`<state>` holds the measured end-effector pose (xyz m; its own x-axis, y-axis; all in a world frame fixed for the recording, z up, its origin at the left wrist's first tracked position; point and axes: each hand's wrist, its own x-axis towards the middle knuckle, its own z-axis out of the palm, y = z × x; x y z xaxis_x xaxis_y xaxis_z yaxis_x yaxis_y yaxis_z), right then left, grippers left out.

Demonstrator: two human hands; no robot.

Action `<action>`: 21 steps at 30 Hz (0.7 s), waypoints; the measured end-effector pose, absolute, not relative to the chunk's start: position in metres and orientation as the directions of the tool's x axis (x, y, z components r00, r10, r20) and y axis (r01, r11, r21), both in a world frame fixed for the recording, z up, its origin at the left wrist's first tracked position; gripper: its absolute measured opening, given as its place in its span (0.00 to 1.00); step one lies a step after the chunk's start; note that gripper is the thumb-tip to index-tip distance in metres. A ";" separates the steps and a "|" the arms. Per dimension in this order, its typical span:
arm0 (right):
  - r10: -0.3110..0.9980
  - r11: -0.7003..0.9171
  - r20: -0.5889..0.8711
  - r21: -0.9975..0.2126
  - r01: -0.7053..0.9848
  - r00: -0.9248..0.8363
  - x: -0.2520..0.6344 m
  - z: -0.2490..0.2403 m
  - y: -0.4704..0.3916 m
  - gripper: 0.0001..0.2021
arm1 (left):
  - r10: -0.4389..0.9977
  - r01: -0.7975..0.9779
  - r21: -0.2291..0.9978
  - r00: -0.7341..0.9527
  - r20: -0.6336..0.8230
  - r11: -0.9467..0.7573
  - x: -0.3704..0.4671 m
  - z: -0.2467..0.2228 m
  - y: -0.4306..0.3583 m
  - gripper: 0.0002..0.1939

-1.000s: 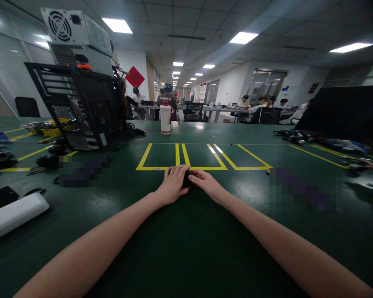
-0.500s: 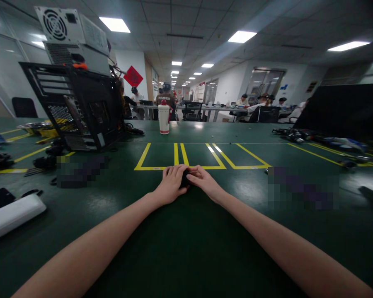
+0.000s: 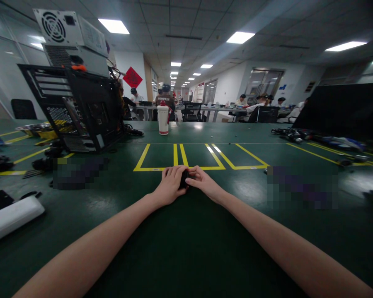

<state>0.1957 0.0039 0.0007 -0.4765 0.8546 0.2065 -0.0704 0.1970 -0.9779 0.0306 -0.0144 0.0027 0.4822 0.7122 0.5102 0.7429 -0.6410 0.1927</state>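
A small black object (image 3: 184,178) of unclear kind sits between my two hands on the green table (image 3: 180,248), mostly covered by fingers. My left hand (image 3: 173,184) is wrapped over its left side, fingers on top and thumb on the near side. On the other side, my right hand (image 3: 202,182) grips the right end with its fingertips and thumb. Both hands stay low, by the front lines of the yellow tape outlines (image 3: 180,169).
A tilted black computer case (image 3: 90,107) with power supply units (image 3: 71,29) on top stands at left. Beyond the tape is a white cup (image 3: 163,120). A white object (image 3: 15,217) lies near left; cables (image 3: 294,134) lie at right. People sit at far desks.
My hands hold nearly the same pose around the black object. At the right edge, a pale blurred shape has gone from view, leaving a dark one.
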 end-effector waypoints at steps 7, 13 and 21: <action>0.899 0.210 0.209 -0.977 -0.041 -0.385 0.190 0.000 0.004 0.15 | 0.720 0.749 0.195 0.479 0.502 -0.633 0.030 0.003 -0.015 0.29; 0.883 0.184 0.189 -0.982 -0.052 -0.429 0.192 0.002 0.005 0.15 | 0.719 0.755 0.187 0.471 0.510 -0.628 0.031 0.002 -0.014 0.30; 0.862 0.196 0.211 -0.977 -0.080 -0.461 0.196 -0.001 0.004 0.16 | 0.712 0.749 0.188 0.474 0.518 -0.636 0.032 0.002 -0.013 0.30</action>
